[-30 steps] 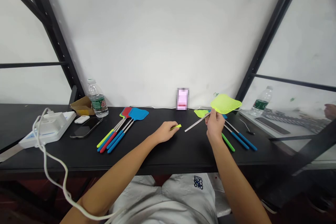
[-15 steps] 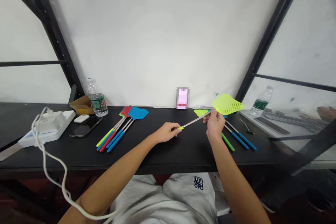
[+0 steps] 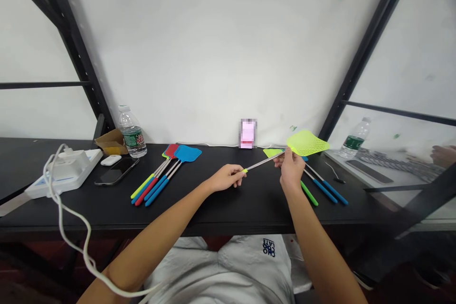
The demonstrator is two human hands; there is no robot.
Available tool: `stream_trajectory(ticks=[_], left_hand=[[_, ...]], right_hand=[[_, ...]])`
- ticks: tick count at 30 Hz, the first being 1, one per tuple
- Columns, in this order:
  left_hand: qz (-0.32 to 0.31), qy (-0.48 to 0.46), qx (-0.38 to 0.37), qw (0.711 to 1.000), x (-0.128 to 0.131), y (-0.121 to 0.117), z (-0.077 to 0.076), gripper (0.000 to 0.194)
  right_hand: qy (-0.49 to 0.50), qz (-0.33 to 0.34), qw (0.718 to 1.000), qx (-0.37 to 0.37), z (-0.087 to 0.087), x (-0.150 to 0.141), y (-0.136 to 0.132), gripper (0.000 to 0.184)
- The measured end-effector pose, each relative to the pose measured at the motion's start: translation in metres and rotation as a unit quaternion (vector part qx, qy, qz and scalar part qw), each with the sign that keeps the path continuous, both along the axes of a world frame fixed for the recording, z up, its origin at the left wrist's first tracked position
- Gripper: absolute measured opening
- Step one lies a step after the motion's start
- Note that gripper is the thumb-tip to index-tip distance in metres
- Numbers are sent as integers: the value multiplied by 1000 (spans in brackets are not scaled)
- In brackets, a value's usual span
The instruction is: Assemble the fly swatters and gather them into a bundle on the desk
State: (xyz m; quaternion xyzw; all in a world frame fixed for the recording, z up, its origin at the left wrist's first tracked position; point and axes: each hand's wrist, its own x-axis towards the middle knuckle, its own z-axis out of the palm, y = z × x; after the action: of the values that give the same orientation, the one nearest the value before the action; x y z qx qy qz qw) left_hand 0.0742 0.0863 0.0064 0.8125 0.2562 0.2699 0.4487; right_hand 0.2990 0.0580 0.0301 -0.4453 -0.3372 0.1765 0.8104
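Note:
A yellow-green fly swatter (image 3: pixel 307 143) with a metal rod is held across the middle, above the black table, its head to the right. My left hand (image 3: pixel 228 177) is closed round its grip, which is mostly hidden. My right hand (image 3: pixel 290 168) pinches the rod just below the mesh head. Partly covered by the right hand and the swatter, more fly swatters lie on the table: a green handle (image 3: pixel 309 193) and blue handles (image 3: pixel 326 191) show. At the left lies a group of swatters with blue (image 3: pixel 187 153) and red (image 3: pixel 171 150) heads.
On the left are a water bottle (image 3: pixel 132 134), a small cardboard box (image 3: pixel 111 143), a white case (image 3: pixel 111 160), a dark phone (image 3: pixel 117 171) and a power strip (image 3: pixel 64 175) with a hanging white cable (image 3: pixel 76 216). A lit phone (image 3: pixel 248 134) leans on the wall. Black frame posts flank the table (image 3: pixel 221 213).
The held swatter's head has dipped slightly and shifted a little left with my right hand. My left hand has barely moved and both hands keep their hold.

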Motion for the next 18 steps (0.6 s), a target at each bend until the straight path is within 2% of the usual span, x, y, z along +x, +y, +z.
stream_trajectory(ticks=[5,10,18], left_hand=[[4,9,-1,1000,1,-2,2,42],[18,19,5,1000,2,-5,5,39],[33,24,4,999,2,-8,9,38]], right_hand=[[-24,23,999,-8,-1,-2,0,38],[-63,82,993,-64,-4,-8,0,36],[-113,118,978,-133,-6,-11,-1,37]])
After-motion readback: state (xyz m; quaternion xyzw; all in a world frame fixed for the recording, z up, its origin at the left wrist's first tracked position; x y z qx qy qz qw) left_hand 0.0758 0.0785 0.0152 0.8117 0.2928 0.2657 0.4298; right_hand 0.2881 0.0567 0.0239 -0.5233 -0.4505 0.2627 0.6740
